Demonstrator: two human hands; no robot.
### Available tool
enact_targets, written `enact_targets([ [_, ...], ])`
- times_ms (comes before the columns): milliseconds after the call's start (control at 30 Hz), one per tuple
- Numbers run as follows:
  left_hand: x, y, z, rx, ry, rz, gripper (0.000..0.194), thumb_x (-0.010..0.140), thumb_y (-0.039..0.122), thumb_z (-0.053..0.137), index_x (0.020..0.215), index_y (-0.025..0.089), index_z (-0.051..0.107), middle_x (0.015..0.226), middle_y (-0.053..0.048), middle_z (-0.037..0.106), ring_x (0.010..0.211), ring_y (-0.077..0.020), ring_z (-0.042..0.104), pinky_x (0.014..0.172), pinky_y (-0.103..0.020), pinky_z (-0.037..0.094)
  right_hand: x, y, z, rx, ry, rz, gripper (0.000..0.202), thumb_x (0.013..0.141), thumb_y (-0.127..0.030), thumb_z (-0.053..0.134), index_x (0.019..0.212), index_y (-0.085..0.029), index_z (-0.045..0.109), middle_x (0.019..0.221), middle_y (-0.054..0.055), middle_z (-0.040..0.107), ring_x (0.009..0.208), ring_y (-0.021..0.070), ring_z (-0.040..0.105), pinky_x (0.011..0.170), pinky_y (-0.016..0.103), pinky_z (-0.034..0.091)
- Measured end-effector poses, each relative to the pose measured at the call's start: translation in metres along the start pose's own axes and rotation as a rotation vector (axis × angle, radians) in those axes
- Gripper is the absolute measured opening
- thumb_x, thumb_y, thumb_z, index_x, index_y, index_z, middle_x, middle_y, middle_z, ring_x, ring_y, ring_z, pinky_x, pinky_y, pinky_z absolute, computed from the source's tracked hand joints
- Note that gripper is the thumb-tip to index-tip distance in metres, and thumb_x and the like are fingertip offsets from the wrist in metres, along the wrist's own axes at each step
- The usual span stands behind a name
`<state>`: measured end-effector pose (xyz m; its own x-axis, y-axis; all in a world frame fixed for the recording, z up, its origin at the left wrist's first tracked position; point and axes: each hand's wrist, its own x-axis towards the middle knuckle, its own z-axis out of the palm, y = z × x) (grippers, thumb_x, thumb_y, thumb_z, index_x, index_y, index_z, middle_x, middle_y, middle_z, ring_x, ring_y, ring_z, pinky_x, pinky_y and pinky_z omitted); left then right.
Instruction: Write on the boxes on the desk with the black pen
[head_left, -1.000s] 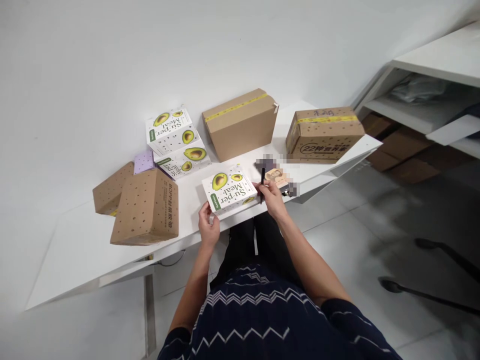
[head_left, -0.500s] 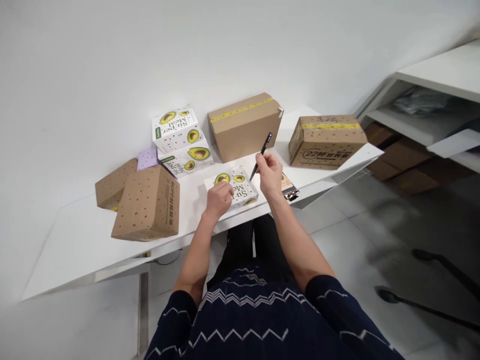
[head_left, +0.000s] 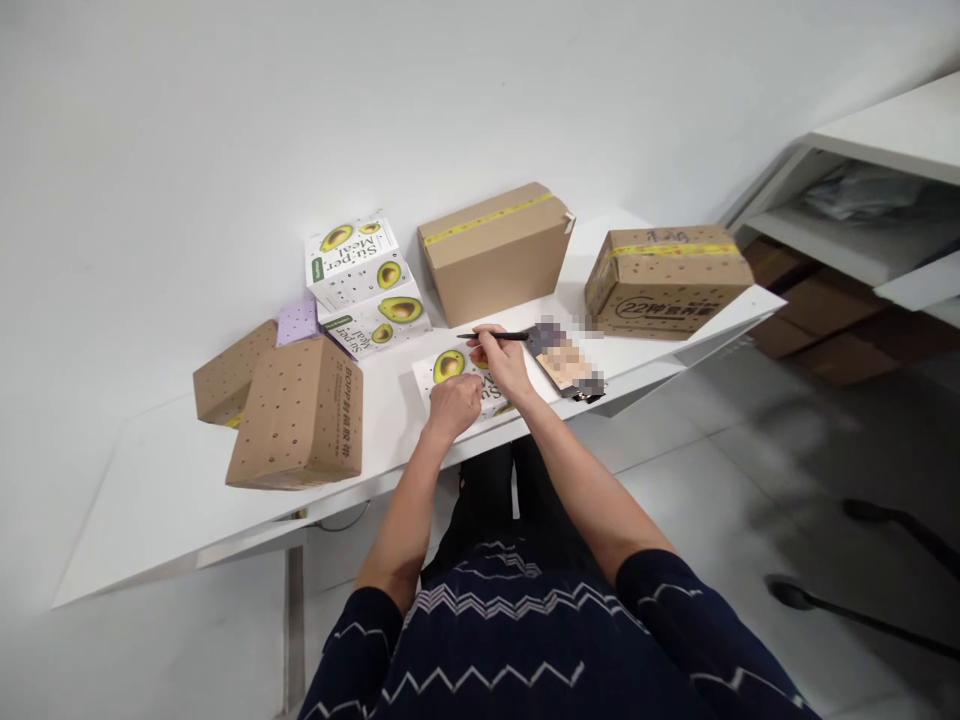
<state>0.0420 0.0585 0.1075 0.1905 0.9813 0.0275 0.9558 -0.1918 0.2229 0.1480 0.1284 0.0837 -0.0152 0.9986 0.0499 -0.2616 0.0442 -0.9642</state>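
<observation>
A small white Su·per Meal box (head_left: 424,372) with avocado pictures lies flat near the table's front edge. My left hand (head_left: 456,403) rests on its top at the near side, fingers curled in. Whether anything is inside those fingers is hidden. Over the same box, my right hand (head_left: 504,362) is closed around a black pen (head_left: 491,336). The pen lies nearly level, pointing left, above the upper edge of the box. Part of the printed lid is covered by both hands. Just right of my right hand lies a flat, blurred item (head_left: 566,365) with a dark clip-like end.
On the white table (head_left: 172,500) stand two stacked avocado boxes (head_left: 367,290), a purple box (head_left: 298,322) and a brown carton (head_left: 296,420) with another behind it. Taped cartons stand at the back (head_left: 499,260) and right (head_left: 667,285). A white shelf (head_left: 892,140) is far right.
My right hand has come left and down over the small box. The pen has turned from steeply upright to nearly level. My left hand stays on the box. The view has shifted slightly.
</observation>
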Motion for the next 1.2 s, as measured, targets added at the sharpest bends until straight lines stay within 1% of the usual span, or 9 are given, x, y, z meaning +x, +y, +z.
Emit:
enact_targets([
  [67,0.000,0.000,-0.001,0.006,-0.009,-0.002,0.027,0.087,0.010,0.043,0.081,0.022,0.067,0.086,-0.003,0.071,0.087,-0.0193,0.064,0.071,-0.029,0.045,0.001,0.001,0.000,-0.049,-0.011,-0.019,0.023,0.082,-0.042,0.056,0.093,-0.022,0.060,0.080,0.000,0.068,0.064,0.0120,0.061,0.064,0.027,0.051],
  [167,0.000,0.000,0.000,0.014,-0.015,0.000,0.026,0.087,0.010,0.044,0.082,0.022,0.067,0.089,-0.003,0.072,0.090,-0.0197,0.064,0.072,-0.029,0.045,-0.001,0.001,0.000,-0.151,0.032,-0.092,0.015,0.076,-0.033,0.059,0.087,-0.022,0.056,0.066,-0.005,0.057,0.057,0.0110,0.053,0.058,0.024,0.045],
  [233,0.000,0.000,0.001,0.015,-0.016,0.002,0.026,0.087,0.010,0.044,0.081,0.022,0.067,0.089,-0.003,0.072,0.091,-0.0200,0.064,0.071,-0.029,0.045,-0.002,0.000,0.001,-0.218,0.067,-0.115,0.012,0.075,-0.031,0.058,0.082,-0.022,0.052,0.059,-0.007,0.051,0.052,0.0106,0.049,0.053,0.023,0.041],
  [367,0.000,-0.001,0.002,0.008,-0.005,0.014,0.026,0.085,0.008,0.045,0.079,0.022,0.066,0.088,-0.004,0.071,0.090,-0.0208,0.064,0.070,-0.030,0.044,0.002,-0.006,0.001,-0.191,0.038,-0.032,0.015,0.080,-0.036,0.055,0.080,-0.023,0.049,0.060,-0.004,0.057,0.050,0.0108,0.051,0.049,0.022,0.042],
  [500,0.001,-0.002,0.001,0.000,0.003,0.022,0.026,0.083,0.007,0.045,0.075,0.021,0.065,0.084,-0.004,0.071,0.086,-0.0203,0.064,0.068,-0.030,0.044,0.015,-0.012,-0.001,-0.185,-0.080,0.000,0.022,0.082,-0.041,0.056,0.081,-0.020,0.058,0.069,0.000,0.063,0.052,0.0094,0.053,0.048,0.020,0.043],
  [600,0.001,-0.002,0.000,-0.007,0.002,0.023,0.026,0.083,0.007,0.045,0.073,0.021,0.064,0.080,-0.003,0.070,0.083,-0.0198,0.063,0.067,-0.029,0.044,0.021,-0.013,-0.004,-0.196,-0.110,0.015,0.025,0.081,-0.043,0.058,0.084,-0.018,0.061,0.069,0.000,0.061,0.052,0.0090,0.051,0.047,0.019,0.042],
  [733,0.001,-0.002,0.001,-0.013,-0.002,0.028,0.025,0.083,0.007,0.045,0.072,0.021,0.063,0.080,-0.004,0.070,0.083,-0.0203,0.064,0.068,-0.030,0.043,0.021,-0.008,-0.007,-0.295,-0.096,-0.071,0.019,0.079,-0.040,0.058,0.079,-0.021,0.056,0.061,-0.003,0.055,0.055,0.0111,0.050,0.050,0.021,0.041],
  [900,0.001,-0.003,0.002,-0.012,0.000,0.036,0.025,0.082,0.006,0.044,0.072,0.021,0.062,0.080,-0.004,0.070,0.083,-0.0196,0.064,0.068,-0.030,0.042,0.020,-0.005,-0.007,-0.495,-0.119,-0.177,0.017,0.082,-0.035,0.051,0.074,-0.021,0.054,0.054,-0.004,0.050,0.053,0.0121,0.046,0.056,0.025,0.037],
  [1200,0.001,-0.003,0.002,-0.010,0.021,0.046,0.025,0.082,0.005,0.044,0.070,0.021,0.060,0.080,-0.003,0.070,0.082,-0.0190,0.064,0.067,-0.030,0.041,0.019,-0.009,-0.007,-0.480,-0.157,-0.191,0.017,0.083,-0.036,0.050,0.075,-0.021,0.052,0.056,-0.004,0.049,0.054,0.0125,0.043,0.058,0.026,0.036],
])
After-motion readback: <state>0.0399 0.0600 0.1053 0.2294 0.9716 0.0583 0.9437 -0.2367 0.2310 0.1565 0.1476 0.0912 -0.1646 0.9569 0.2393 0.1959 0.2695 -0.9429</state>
